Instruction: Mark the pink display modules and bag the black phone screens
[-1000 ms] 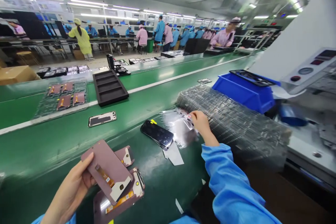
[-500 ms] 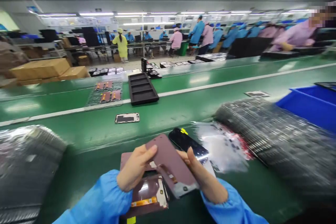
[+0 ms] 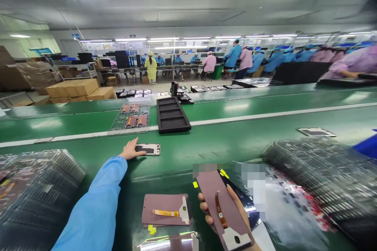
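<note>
Left arm stretched out across the green counter [image 3: 224,147], and the left hand [image 3: 131,150] is right there at the pale-rimmed phone frame [image 3: 152,149], left of centre! Fingers spread, thumb lying over the frame's left end; whether it has a grip, I cannot tell.

Down at lower centre-right, the right hand [image 3: 239,208] has a firm hold on a mauve screen panel [image 3: 208,188], fingers round one long edge, thumb along the other, the panel tilted, its brown ribbon cable and pale end strip facing up.

Just left of that, a second mauve panel [image 3: 157,202] lies flat, orange ribbon [image 3: 165,213] across its back, yellow tabs [image 3: 152,229] at its lower edge. A shiny piece [image 3: 171,242] pokes in at the bottom of the frame.

Behind the held panel, dark glass [image 3: 249,202] shows, with clear plastic [image 3: 294,211] beside it. Stacked clear trays [image 3: 312,172] fill the right, another stack [image 3: 50,192] the lower left. Upper centre, a divided black tray [image 3: 173,114] sits next to a clear tray [image 3: 118,122] bearing four mauve panels [image 3: 131,121].
</note>
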`<state>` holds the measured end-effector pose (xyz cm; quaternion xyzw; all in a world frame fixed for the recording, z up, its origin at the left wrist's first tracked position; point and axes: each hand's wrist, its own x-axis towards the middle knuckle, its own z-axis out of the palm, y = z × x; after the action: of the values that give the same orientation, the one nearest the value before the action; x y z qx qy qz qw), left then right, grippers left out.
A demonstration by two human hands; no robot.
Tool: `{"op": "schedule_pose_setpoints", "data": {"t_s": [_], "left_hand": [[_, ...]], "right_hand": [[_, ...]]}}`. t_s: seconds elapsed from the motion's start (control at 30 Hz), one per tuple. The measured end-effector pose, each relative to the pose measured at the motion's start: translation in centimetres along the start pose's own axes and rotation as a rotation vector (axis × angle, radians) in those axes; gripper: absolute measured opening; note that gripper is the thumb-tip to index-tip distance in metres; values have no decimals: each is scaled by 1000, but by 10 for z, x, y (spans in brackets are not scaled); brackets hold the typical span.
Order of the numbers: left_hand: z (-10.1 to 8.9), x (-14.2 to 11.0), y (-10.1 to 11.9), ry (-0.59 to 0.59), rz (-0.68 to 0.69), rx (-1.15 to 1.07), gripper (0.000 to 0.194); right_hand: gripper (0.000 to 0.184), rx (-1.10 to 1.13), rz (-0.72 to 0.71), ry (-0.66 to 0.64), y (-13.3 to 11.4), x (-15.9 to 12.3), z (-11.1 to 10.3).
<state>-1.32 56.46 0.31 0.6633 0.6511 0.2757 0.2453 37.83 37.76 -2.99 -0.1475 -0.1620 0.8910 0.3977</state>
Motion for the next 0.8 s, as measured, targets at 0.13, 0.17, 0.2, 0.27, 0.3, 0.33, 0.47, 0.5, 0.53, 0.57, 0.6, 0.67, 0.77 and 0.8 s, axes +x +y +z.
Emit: {"op": "schedule_pose_setpoints", "data": {"t_s": [0.13,0.17,0.2,0.27,0.3,0.33,0.47,0.5,0.53,0.57,0.6,0.67,0.77,0.8], "left_hand": [[-11,-14,-28,-18,43,-14,63],[-11,-21,-30,6,61,-36,64],[-10,-30,-31,46,72,-62,65],[-10,-51,-31,167,67,-124,65],[-10,-61,-29,240,55,-165,64],[-10,-72,-26,312,40,-215,65],[-14,-119,-6,504,-13,-504,67],[-14,-132,2,519,-21,-569,66],[-14,-146,11,518,-28,-640,64],[-13,-161,22,496,-39,-722,63],[-12,-176,34,458,-50,-804,60],[-4,-208,60,300,-100,-1080,57],[14,-250,94,75,-152,-1286,69],[21,-260,103,8,-152,-1325,73]], "right_hand": [[70,70,-23,-9,2,3,6],[72,81,-27,-15,2,4,7],[74,91,-36,-18,3,4,8],[77,90,-67,-12,4,2,12],[76,74,-84,-7,5,0,14],[74,48,-101,4,6,-3,17],[68,-100,-121,55,10,-15,35],[68,-145,-123,66,11,-18,39],[67,-193,-144,81,12,-21,44],[66,-249,-182,94,13,-23,48],[65,-315,-240,108,14,-26,51],[62,-471,-391,119,16,-31,57],[64,-710,-578,92,19,-40,65],[65,-783,-622,79,21,-42,67]]}}
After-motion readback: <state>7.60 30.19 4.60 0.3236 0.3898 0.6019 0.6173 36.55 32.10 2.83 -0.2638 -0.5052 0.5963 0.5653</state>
